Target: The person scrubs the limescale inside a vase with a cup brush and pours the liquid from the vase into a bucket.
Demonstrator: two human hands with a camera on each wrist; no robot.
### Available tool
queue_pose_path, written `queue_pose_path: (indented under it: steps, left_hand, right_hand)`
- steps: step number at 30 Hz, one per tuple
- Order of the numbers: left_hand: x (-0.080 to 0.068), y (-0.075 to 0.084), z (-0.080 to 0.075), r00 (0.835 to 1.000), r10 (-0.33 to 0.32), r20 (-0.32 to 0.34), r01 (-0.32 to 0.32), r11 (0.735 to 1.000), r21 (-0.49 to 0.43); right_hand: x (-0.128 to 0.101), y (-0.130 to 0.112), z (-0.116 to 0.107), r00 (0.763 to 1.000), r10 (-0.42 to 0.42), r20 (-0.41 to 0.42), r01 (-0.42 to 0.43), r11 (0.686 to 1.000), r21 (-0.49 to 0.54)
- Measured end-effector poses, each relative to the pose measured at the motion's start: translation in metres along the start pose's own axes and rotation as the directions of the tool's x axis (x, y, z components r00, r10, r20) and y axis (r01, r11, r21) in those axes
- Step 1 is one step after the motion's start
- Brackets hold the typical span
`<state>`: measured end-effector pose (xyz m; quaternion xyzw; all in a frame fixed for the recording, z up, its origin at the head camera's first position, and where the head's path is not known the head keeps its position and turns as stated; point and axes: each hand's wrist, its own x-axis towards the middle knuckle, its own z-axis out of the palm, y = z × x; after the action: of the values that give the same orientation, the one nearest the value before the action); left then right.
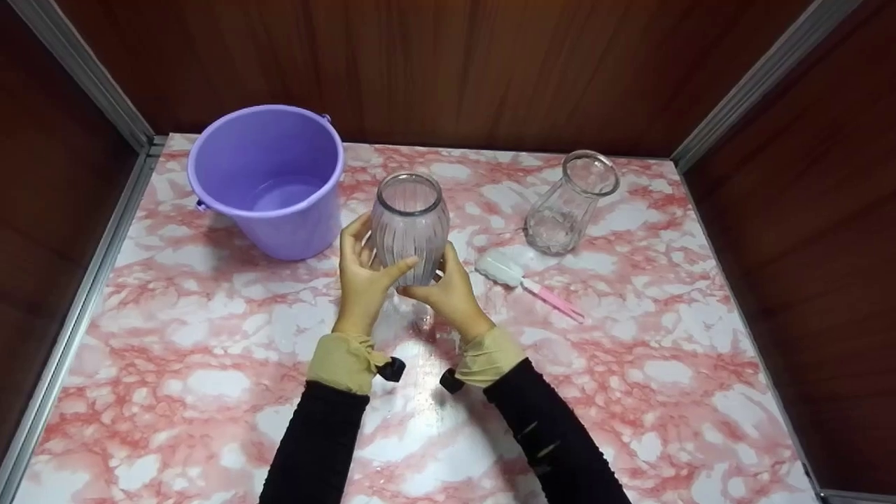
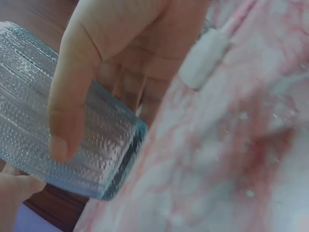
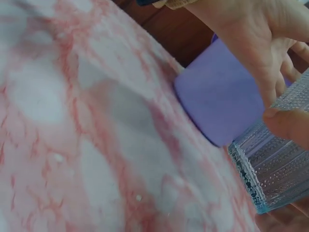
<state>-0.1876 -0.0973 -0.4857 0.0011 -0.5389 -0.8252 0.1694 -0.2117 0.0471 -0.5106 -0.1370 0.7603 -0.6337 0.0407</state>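
Both hands hold a clear ribbed glass vase (image 1: 411, 234) over the middle of the table, its rimmed mouth facing up. My left hand (image 1: 365, 276) grips its left side, the thumb lying across the front. On the right, my right hand (image 1: 456, 294) holds the lower part, with its thumb near the base. Dimpled texture covers the glass (image 2: 29, 101) in the left wrist view, where the base looks raised off the table. A white-headed cleaning brush (image 1: 500, 269) with a pink handle lies to the right. Some fingers are hidden behind the vase.
Back left stands a purple bucket (image 1: 297, 234); whether it holds water I cannot tell. A second clear glass vase (image 1: 560, 217) stands at the back right. Wet patches shine on the marbled table (image 1: 210, 420) below the hands. Dark wooden panels (image 1: 448, 70) enclose three sides.
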Motion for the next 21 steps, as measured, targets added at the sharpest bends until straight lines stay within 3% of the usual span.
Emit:
queue_pose_path:
  steps: [8, 21]
  left_hand:
    - [-0.007, -0.018, -0.004, 0.997, 0.005, 0.075, -0.009, 0.998, 0.056]
    - [-0.008, -0.025, -0.006, 0.994, -0.023, 0.109, 0.008, 0.991, 0.136]
  right_hand:
    - [-0.004, 0.019, -0.003, 0.998, 0.050, -0.034, -0.054, 0.991, -0.125]
    - [-0.003, 0.030, -0.006, 0.999, 0.023, -0.049, -0.031, 0.987, -0.155]
